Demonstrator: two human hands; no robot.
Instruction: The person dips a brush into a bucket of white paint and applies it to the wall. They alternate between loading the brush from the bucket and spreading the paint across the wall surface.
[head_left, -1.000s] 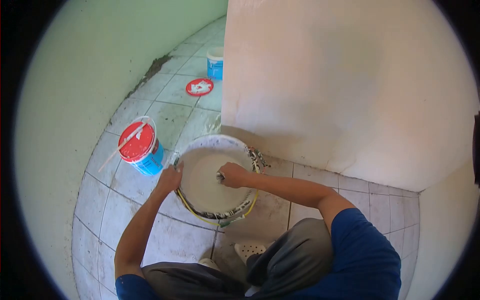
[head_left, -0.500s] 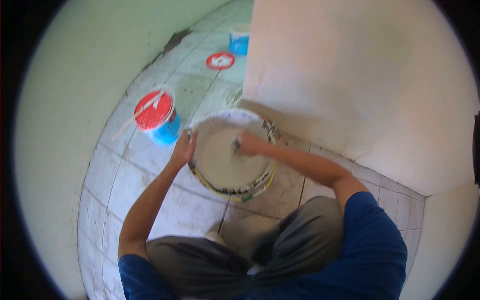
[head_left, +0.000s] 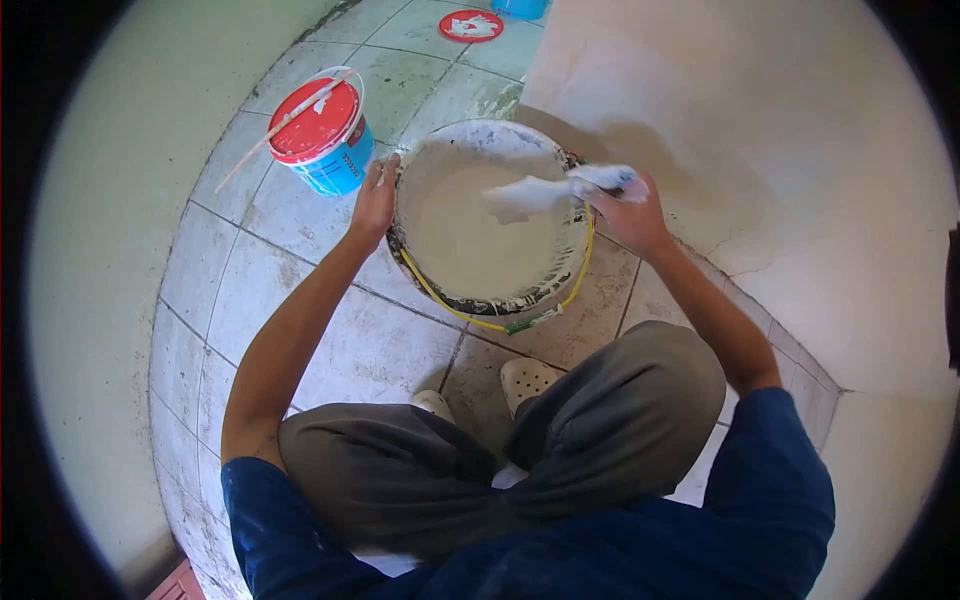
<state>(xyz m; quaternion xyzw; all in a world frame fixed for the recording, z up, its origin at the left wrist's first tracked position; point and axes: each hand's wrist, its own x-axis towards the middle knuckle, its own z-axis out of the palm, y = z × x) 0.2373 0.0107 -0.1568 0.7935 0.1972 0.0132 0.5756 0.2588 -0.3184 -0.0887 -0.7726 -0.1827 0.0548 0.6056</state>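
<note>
A wide bucket (head_left: 484,308) of off-white, creamy paint or plaster mix (head_left: 480,235) stands on the floor in front of me. At its left side my left hand (head_left: 376,200) grips the rim, fingers partly hidden. My right hand (head_left: 632,215), at the bucket's right edge, is closed round the handle of what looks like a trowel (head_left: 540,193). White mix coats the tool, and its blade points left over the bucket. A yellow carrying handle (head_left: 440,303) hangs along the bucket's near side.
Left of the bucket stands a blue pail (head_left: 340,170) with a red lid, a thin stick (head_left: 290,122) lying across it. Farther off are a smeared red lid (head_left: 471,26) and another blue pail (head_left: 520,8). Walls (head_left: 760,150) flank the tiled floor (head_left: 350,345).
My right hand has lifted the tool out of the mix and moved right to the bucket's edge. My left hand stays at the rim. The view has tilted down.
</note>
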